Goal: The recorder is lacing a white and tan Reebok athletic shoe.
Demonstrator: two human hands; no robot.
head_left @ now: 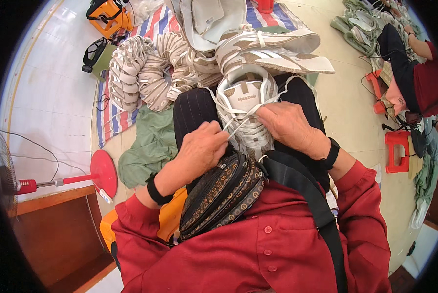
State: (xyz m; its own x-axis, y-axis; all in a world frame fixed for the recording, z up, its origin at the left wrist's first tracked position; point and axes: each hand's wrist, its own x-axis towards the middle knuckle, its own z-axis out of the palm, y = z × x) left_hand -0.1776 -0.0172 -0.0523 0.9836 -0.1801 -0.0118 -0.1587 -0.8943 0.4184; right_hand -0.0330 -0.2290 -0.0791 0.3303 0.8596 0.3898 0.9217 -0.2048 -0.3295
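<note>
A white and beige shoe upper [250, 100] rests between my knees, its tongue facing up and its front toward my body. White shoelaces [238, 122] run crosswise over the opening and cross in front of the tongue. My left hand [204, 146], fingers closed, pinches a lace at the left side of the upper. Closed on the lace at the upper's right side is my right hand [291, 128]. Loose lace loops stand out on both sides of the tongue. A patterned waist bag [221, 195] on a black strap lies in my lap just below the hands.
Stacked shoe uppers [128, 73] lie ahead on a striped sheet [104, 112], with more uppers [272, 49] just beyond my knees. Green cloth [153, 141] lies to the left, near a red-based fan [104, 173]. At right are red stools [397, 151] and another person [426, 78].
</note>
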